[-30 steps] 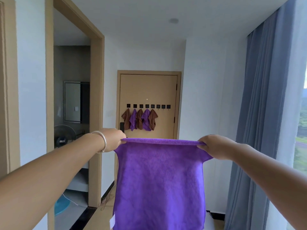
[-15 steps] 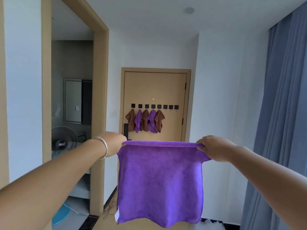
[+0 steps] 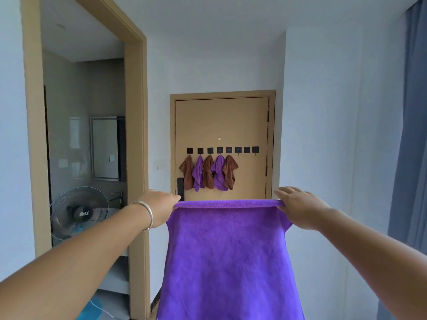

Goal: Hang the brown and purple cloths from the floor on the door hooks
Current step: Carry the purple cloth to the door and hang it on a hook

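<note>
A purple cloth [image 3: 228, 257] hangs spread flat in front of me, stretched by its top corners. My left hand [image 3: 159, 205], with a silver bangle on the wrist, pinches the top left corner. My right hand [image 3: 300, 207] pinches the top right corner. Straight ahead stands a tan door [image 3: 221, 125] with a row of black hooks [image 3: 223, 150]. On the left hooks hang several cloths, brown [image 3: 187, 173] and purple [image 3: 198, 173] alternating. The three rightmost hooks [image 3: 246, 149] are bare. The floor is hidden behind the cloth.
An open doorway [image 3: 136, 139] on the left leads to a room with a standing fan [image 3: 78, 213] and a mirror. White walls line the short hallway to the door. Blue-grey curtains [image 3: 411, 139] hang on the right.
The view has shifted to the right and the door looks larger and nearer. Both hands keep the cloth stretched between them.
</note>
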Motion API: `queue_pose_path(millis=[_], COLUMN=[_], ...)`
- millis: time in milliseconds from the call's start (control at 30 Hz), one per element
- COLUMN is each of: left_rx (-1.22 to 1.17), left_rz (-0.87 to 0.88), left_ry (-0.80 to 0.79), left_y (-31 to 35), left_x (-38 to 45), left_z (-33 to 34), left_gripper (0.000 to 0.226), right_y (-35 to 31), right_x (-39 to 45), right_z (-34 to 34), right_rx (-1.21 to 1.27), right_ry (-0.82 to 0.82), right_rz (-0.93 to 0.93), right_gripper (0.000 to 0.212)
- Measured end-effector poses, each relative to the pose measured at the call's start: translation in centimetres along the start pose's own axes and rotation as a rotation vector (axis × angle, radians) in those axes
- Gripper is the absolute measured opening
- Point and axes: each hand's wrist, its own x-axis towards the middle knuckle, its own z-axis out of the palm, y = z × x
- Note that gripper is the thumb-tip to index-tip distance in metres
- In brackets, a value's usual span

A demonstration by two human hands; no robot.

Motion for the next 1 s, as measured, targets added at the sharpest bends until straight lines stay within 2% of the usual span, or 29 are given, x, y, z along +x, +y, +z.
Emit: queue_pose_path(millis=[233, 433, 767, 1000], left_rx=[0.017, 0.047, 0.024, 0.006], left_rz=[-0.025, -0.031, -0.037, -0.035], left_ry=[0.025, -0.004, -0.056, -0.005], left_y=[0.8, 2.1, 1.2, -2.3], left_x=[10.9, 17.8, 27.3, 36.5], left_z=[2.0, 5.7, 12.6, 18.3], left_gripper=[0.017, 0.018, 0.017, 0.015], right_y=[6.4, 10.6, 13.2, 13.8], right_x=[8.3, 14.3, 23.2, 32.8], right_z=[3.2, 8.2, 15.9, 19.5], right_rx=[0.033, 0.022, 0.035, 0.004], right_ry=[0.047, 0.041, -0.013, 0.001], right_rz=[0.016, -0.013, -0.04, -0.036], right_gripper=[0.034, 0.034, 0.03, 0.024])
